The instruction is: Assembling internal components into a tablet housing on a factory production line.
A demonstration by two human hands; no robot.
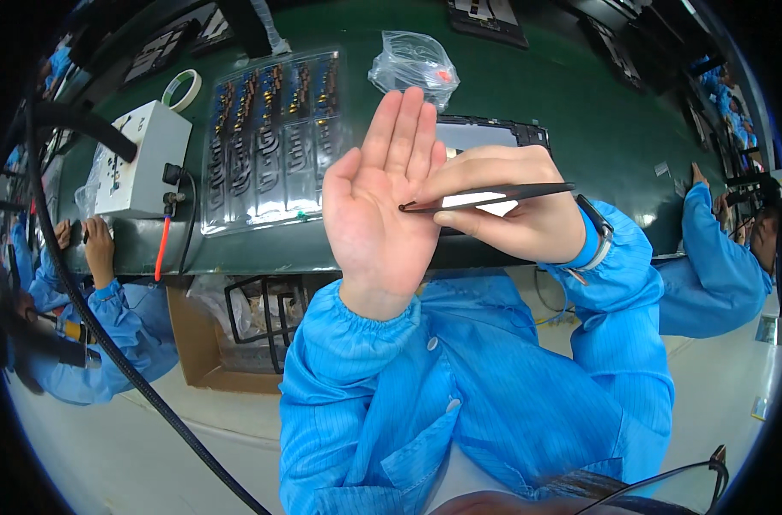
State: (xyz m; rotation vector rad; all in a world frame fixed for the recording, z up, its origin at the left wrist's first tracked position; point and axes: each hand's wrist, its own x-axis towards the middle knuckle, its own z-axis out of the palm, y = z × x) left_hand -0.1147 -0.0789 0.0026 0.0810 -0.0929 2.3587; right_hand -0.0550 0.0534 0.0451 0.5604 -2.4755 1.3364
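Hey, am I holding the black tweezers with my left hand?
No, your right hand grips the black tweezers, while your left hand is open with its palm facing up.

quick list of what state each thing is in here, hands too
left hand, open, palm up
right hand, closed on the black tweezers
black tweezers, tips at the left palm; whether fully shut is too small to tell
clear plastic tray, holding rows of small parts
clear plastic bag, crumpled
tape roll, lying flat
cardboard box, open
light grey control box, on or off unclear
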